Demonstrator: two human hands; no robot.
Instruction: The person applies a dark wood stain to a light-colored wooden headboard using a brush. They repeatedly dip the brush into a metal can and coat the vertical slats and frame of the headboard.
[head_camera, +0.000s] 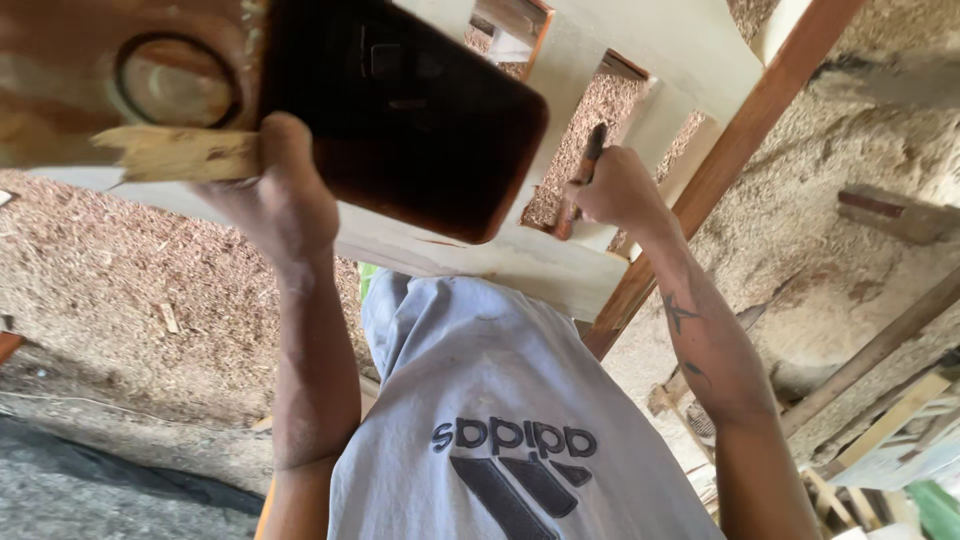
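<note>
- The view appears upside down: a grey shirt (500, 400) fills the lower centre, with both forearms reaching up into the frame.
- The left hand (285, 195) is seen at upper left, curled around a pale wooden mallet handle (175, 152); the fingers are wrapped tight on it, thumb side toward the camera.
- A dark reddish-brown block, the mallet head (405, 110), is seen at top centre, just right of that hand and in front of the pale frame.
- The right hand (615, 185) is placed at upper centre-right, fingers closed in a fist around a chisel (582, 180); individual fingers cannot be told apart.
- The chisel is held nearly upright, dark handle end up, tip against the pale wooden frame (520, 262).
- The pale wooden frame is stretched across the top, with rectangular cut-outs showing sawdust behind.
- A reddish-brown wooden beam (720, 170) is crossed diagonally behind the right forearm.
- A sawdust-covered floor (120, 270) is seen left and right; loose wooden offcuts (900, 420) are piled at lower right.
</note>
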